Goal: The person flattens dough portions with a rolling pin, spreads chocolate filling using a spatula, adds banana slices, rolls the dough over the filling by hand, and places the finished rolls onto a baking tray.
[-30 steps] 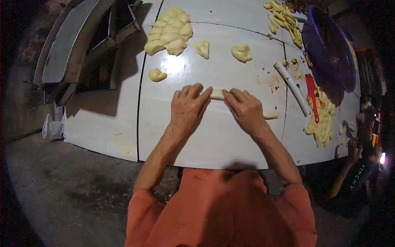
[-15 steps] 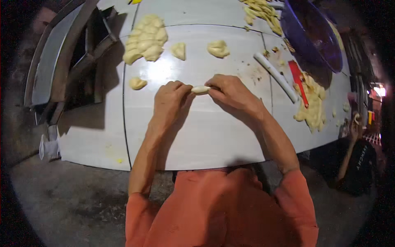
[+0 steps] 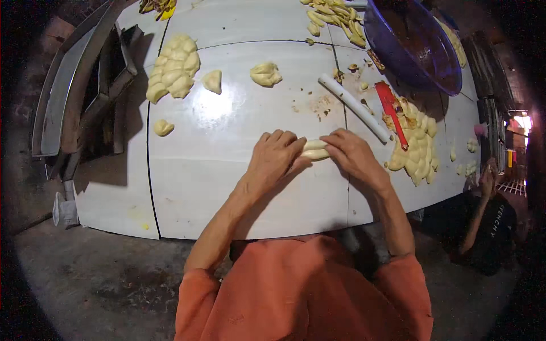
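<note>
Your two dough rolls lie side by side on the table, in front of you. Your left hand has their left ends between thumb and fingers; your right hand has the right ends likewise. Near your right hand lies a white rod, then a red tool on a dough cluster. Beyond stands a purple basin; far left, metal pans.

Metal trays sit at left, a purple basin right
</note>
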The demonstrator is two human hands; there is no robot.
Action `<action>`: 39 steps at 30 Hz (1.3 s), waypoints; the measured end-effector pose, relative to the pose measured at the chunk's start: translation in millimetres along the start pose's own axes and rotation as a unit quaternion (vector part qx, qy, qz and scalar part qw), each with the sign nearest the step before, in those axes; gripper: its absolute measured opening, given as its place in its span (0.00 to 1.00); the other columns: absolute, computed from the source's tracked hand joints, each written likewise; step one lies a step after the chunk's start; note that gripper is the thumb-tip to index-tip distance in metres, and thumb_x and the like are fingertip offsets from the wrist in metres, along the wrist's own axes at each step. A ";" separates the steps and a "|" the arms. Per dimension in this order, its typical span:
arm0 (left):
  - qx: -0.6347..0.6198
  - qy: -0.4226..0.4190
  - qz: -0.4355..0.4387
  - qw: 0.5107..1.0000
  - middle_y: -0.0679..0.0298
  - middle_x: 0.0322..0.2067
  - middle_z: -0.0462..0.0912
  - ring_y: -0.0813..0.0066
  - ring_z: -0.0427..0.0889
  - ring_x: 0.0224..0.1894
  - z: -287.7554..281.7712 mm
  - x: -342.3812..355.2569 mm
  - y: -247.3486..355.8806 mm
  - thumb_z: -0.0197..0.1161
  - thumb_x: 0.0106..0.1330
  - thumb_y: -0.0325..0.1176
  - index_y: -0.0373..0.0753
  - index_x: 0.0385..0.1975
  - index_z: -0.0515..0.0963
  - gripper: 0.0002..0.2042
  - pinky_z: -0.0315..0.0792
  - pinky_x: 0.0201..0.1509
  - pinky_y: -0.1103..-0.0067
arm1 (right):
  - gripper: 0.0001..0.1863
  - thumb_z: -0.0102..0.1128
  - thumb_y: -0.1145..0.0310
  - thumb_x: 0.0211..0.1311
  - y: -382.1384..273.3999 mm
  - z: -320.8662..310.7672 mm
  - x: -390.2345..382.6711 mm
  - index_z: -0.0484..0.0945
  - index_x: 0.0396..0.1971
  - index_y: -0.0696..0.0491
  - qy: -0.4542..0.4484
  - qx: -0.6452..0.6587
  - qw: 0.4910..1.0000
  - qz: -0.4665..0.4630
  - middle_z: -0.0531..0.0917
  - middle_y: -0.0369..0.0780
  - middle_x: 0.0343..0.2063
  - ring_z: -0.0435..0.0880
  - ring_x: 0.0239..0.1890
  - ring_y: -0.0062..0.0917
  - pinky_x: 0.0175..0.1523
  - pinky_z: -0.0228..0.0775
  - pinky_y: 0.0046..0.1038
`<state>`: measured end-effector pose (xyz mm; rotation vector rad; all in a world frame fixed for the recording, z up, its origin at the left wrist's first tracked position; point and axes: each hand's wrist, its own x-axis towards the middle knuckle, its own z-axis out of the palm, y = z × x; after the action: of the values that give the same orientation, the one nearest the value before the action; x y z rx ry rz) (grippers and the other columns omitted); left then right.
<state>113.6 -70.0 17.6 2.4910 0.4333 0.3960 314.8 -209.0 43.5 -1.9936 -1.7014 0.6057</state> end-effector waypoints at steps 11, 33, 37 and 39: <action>0.029 0.011 0.001 1.000 0.55 0.31 0.82 0.52 0.83 0.35 2.4 7.1 -3.1 0.66 0.56 0.29 0.38 0.25 0.79 0.04 0.77 0.40 0.62 | 0.15 0.63 0.71 0.54 1.7 -4.9 7.5 0.81 0.43 0.59 -0.071 0.068 0.994 0.038 0.81 0.46 0.39 0.83 0.40 0.42 0.46 0.76 0.41; 0.060 0.288 -0.126 0.948 0.59 0.42 0.83 0.61 0.87 0.39 -319.5 -174.8 -88.4 0.72 0.63 0.31 0.39 0.51 0.82 0.16 0.82 0.41 0.70 | 0.16 0.70 0.78 0.58 -312.8 24.0 250.6 0.83 0.47 0.52 -0.032 0.050 0.949 -0.310 0.85 0.42 0.42 0.88 0.39 0.31 0.43 0.80 0.30; 0.118 0.328 -0.162 0.923 0.56 0.39 0.85 0.59 0.86 0.37 -413.1 -196.1 -140.9 0.71 0.64 0.34 0.38 0.50 0.83 0.16 0.80 0.38 0.68 | 0.12 0.67 0.72 0.63 -408.4 39.9 341.6 0.84 0.47 0.52 -0.012 0.034 0.934 -0.355 0.87 0.44 0.37 0.88 0.37 0.35 0.43 0.80 0.32; 0.196 0.313 -0.172 0.913 0.54 0.38 0.85 0.55 0.85 0.35 -445.8 -201.8 -175.1 0.69 0.67 0.37 0.38 0.50 0.83 0.16 0.79 0.39 0.65 | 0.11 0.67 0.71 0.63 -440.3 58.0 392.9 0.85 0.45 0.52 -0.010 0.039 0.913 -0.405 0.87 0.46 0.38 0.88 0.38 0.40 0.44 0.79 0.35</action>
<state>-271.5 206.1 231.1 2.5306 1.2985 1.0506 -12.0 244.1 242.3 -1.0509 -2.2376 0.3703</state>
